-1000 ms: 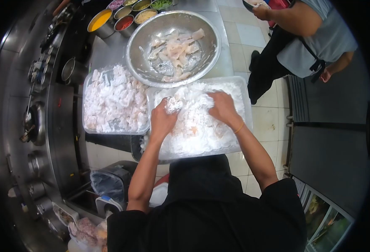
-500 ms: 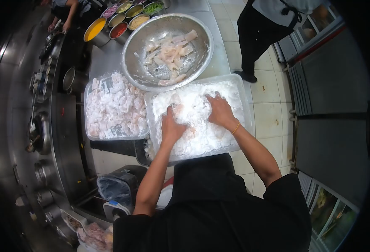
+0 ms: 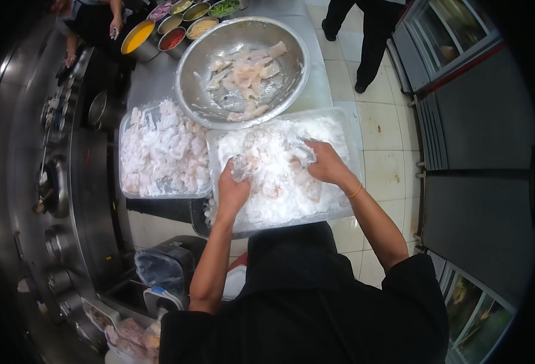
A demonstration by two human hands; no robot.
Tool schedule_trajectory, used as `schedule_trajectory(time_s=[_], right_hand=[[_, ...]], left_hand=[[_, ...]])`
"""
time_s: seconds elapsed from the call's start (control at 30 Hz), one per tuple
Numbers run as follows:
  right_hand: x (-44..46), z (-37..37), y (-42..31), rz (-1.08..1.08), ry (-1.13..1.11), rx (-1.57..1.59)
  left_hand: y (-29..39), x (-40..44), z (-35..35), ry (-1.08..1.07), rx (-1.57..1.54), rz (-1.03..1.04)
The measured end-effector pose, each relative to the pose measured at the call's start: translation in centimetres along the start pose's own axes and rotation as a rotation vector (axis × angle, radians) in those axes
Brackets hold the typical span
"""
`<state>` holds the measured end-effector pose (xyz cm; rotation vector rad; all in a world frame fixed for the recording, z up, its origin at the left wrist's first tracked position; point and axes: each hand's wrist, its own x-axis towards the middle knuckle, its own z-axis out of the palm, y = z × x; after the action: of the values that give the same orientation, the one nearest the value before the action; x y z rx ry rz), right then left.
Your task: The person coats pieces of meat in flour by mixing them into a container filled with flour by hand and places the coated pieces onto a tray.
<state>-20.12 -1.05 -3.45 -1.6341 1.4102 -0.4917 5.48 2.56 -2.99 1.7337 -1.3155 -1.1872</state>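
Observation:
A clear plastic tub (image 3: 295, 212) of white flour (image 3: 273, 209) stands before me, with pale meat pieces (image 3: 310, 187) partly buried in the powder. Over its left side is my left hand (image 3: 233, 189), its floury fingers curved loosely and parted from the thumb. My right hand (image 3: 326, 165) reaches in from the right, open and slightly cupped, fingertips white with flour. I make out no piece held in either hand. Flour-coated pieces fill a second tub (image 3: 166, 195) on the left. Bare meat strips (image 3: 247, 73) lie in a large steel bowl (image 3: 302, 45) behind.
Metal pots of sauces and chopped ingredients, among them an orange one (image 3: 139, 39), stand at the far left. A cooking range (image 3: 58, 200) runs along the left, with a lined bin (image 3: 163, 265) below. Other people stand at far left and far right; steel fridges (image 3: 480, 212) line the right.
Both my hands have lifted out of the flour a little and moved outward, fingers more curved. The heap between them has shifted. The person at right has walked farther away.

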Motion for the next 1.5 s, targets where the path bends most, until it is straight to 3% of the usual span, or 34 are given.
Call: schedule_trajectory(time_s=[0.1,0.17,0.27,0.4,0.5,0.57,0.7,0.77,0.97,1.17,1.27,1.5], right_hand=[[-0.5,-0.4,0.4,-0.031,0.059,-0.131],[-0.1,0.5,-0.2,0.100,0.011,-0.295],[1.1,2.4,-0.7,0.110,0.015,-0.387],[2.5,3.5,0.6,0.067,-0.010,-0.093],[0.9,1.4,-2.8,-0.035,0.009,0.167],[1.5,2.7,-0.8,-0.029,0.091,0.064],[1.0,4.0,-2.5,-0.034,0.109,-0.258],[1.4,4.3,-2.9,-0.021,0.105,-0.252],[1.3,4.3,-3.0,-0.136,0.159,-0.125],[0.6,3.3,-4.3,-0.190,0.197,-0.052],[0.9,2.3,-5.8,-0.243,0.226,-0.021],[1.1,0.8,-12.4,-0.236,0.230,0.023]], left_hand=[[-0.8,-0.2,1.3,0.020,0.242,0.089],[-1.1,0.9,2.7,-0.011,0.333,0.129],[0.7,2.2,3.9,0.062,0.344,0.031],[0.7,2.8,3.4,-0.026,0.045,0.052],[-0.6,2.4,2.5,-0.058,-0.175,0.071],[-0.1,1.6,1.9,-0.099,-0.358,-0.002],[-1.3,1.6,4.0,0.041,-0.140,0.073],[-2.1,1.8,4.7,0.147,0.017,0.077],[1.0,1.0,3.2,-0.088,-0.248,0.071],[2.4,0.4,3.6,0.000,-0.255,0.201],[2.9,1.4,3.4,-0.119,-0.504,0.197],[6.4,1.1,-0.5,-0.085,-0.664,0.192]])
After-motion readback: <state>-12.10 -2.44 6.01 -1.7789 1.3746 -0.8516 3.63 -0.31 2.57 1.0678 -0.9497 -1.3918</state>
